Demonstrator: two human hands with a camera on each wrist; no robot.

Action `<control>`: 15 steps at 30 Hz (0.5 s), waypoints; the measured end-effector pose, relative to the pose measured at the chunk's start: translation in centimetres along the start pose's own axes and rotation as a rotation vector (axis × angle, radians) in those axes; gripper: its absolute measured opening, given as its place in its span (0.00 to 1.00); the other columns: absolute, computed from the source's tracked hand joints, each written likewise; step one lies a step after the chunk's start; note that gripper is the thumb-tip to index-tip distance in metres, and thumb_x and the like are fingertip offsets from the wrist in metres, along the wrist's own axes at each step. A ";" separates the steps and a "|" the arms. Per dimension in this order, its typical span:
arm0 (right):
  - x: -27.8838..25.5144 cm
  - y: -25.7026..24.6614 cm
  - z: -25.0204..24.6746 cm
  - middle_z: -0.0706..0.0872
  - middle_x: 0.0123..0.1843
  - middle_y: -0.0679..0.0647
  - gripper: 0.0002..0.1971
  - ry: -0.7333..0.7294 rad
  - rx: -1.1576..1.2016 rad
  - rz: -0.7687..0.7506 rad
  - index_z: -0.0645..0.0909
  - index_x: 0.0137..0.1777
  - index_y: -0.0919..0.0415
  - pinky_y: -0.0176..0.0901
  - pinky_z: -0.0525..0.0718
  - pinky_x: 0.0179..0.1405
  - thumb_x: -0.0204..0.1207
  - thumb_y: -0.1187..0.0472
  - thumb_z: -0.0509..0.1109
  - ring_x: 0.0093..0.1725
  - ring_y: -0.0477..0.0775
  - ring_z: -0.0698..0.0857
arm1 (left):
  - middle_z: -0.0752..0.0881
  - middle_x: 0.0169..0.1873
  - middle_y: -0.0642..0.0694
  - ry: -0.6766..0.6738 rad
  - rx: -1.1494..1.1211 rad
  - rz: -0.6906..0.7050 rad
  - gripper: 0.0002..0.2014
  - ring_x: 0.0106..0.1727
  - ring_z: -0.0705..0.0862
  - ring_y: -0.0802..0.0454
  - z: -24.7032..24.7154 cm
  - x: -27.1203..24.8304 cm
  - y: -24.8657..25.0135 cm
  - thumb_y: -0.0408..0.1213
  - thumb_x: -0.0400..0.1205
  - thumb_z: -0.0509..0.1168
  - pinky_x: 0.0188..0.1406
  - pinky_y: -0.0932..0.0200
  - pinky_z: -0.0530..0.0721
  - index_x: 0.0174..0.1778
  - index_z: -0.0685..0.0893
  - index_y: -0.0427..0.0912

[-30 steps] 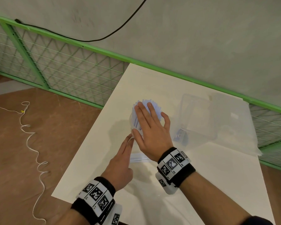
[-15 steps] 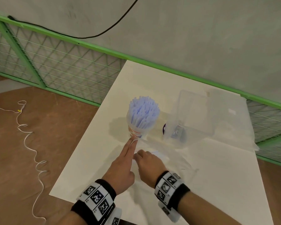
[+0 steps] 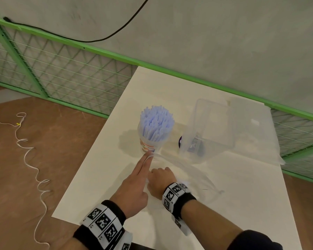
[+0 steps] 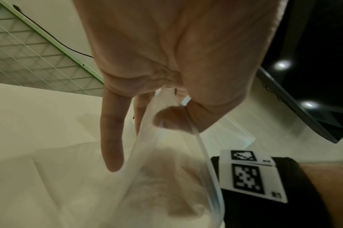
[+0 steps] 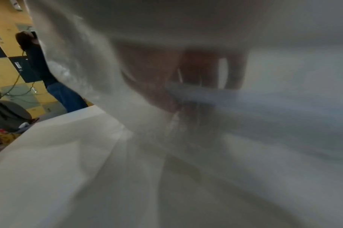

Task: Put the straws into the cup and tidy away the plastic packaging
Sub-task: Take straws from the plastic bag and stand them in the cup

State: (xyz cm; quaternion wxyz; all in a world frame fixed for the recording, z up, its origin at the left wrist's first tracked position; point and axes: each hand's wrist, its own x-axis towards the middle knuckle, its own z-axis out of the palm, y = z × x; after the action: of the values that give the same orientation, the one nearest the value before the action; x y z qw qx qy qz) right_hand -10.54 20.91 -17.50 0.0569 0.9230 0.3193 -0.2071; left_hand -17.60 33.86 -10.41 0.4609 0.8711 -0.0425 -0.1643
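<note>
A clear cup (image 3: 152,144) packed with lilac straws (image 3: 156,121) stands on the white table (image 3: 242,204). Just in front of it lies a clear plastic bag (image 3: 192,170). My left hand (image 3: 145,162) pinches the bag's mouth (image 4: 162,148) between thumb and fingers, with the index finger straight. My right hand (image 3: 160,177) reaches into the bag. Seen blurred through the plastic, its fingers (image 5: 188,77) curl round a few pale blue straws (image 5: 215,94).
To the right of the cup stands a clear plastic box (image 3: 213,123) with a dark item (image 3: 194,146) inside, and a translucent sheet (image 3: 257,132) lies beyond it. A green mesh fence (image 3: 61,74) runs behind. The table's left edge drops to brown floor with a white cord (image 3: 31,159).
My right hand left the top of the straws in the cup and came back down into the bag. My left hand stayed at the bag's mouth.
</note>
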 end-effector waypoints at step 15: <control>-6.3 3.8 -0.8 0.77 0.45 0.43 0.03 0.363 0.631 0.222 0.64 0.40 0.41 0.54 0.76 0.57 0.75 0.48 0.54 0.50 0.51 0.77 | 0.38 0.83 0.69 0.048 0.040 -0.082 0.52 0.71 0.78 0.51 -0.4 0.6 0.2 0.20 0.71 0.58 0.64 0.52 0.81 0.86 0.41 0.58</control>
State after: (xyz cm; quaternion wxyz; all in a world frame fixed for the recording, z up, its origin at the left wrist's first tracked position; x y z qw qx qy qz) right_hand -12.41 14.50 -14.25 -0.2654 0.9458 0.1426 -0.1211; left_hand -16.93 33.89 -10.15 0.4373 0.8847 0.0013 -0.1612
